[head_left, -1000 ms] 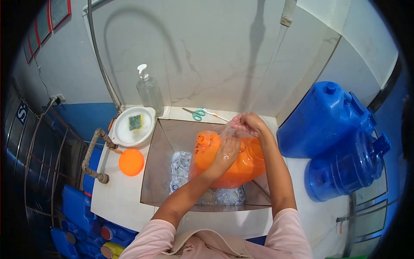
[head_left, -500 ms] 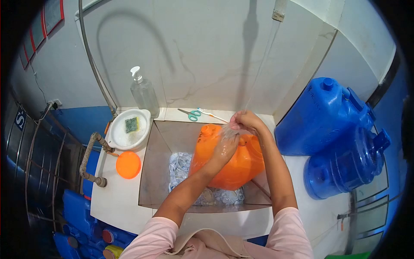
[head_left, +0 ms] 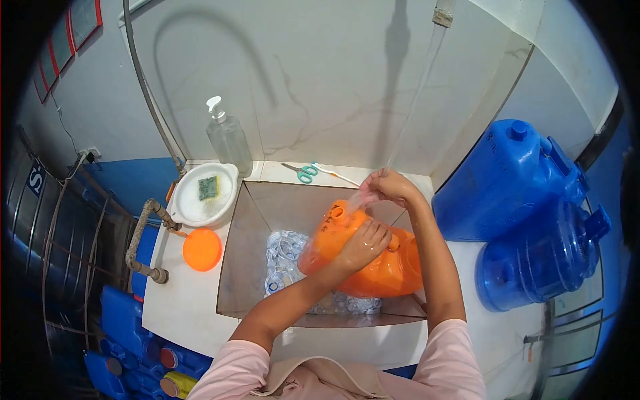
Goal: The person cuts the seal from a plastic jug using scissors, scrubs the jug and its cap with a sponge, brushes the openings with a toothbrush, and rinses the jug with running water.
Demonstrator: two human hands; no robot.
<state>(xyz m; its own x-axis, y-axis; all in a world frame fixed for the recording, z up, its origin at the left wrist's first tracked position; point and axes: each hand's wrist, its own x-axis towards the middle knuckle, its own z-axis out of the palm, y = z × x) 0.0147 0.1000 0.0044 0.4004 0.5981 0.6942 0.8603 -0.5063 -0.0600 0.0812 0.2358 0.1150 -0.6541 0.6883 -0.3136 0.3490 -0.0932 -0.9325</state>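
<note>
Along the pale wall (head_left: pixel 320 80), a white counter (head_left: pixel 180 300) frames the sink (head_left: pixel 240 280) I am working over, with two large blue containers (head_left: pixel 483 180) to my right and a white bowl (head_left: pixel 233 183) holding a sponge (head_left: pixel 209 188) to my left. My orange jug (head_left: pixel 370 283) is inside the sink, tilted, above a layer of pale loose pieces (head_left: pixel 285 257); I cannot tell whether it rests on them. My left hand (head_left: pixel 363 245) lies across its top, fingers bent against the plastic, though whether they close around the handle I cannot tell. My right hand (head_left: pixel 390 188) is curled by the mouth, near the falling water (head_left: pixel 419 100); whether it pinches anything is unclear. I judge this to be a rinse of the jug, and the next move calls for steadying its wet body while guiding water over the surface.
</note>
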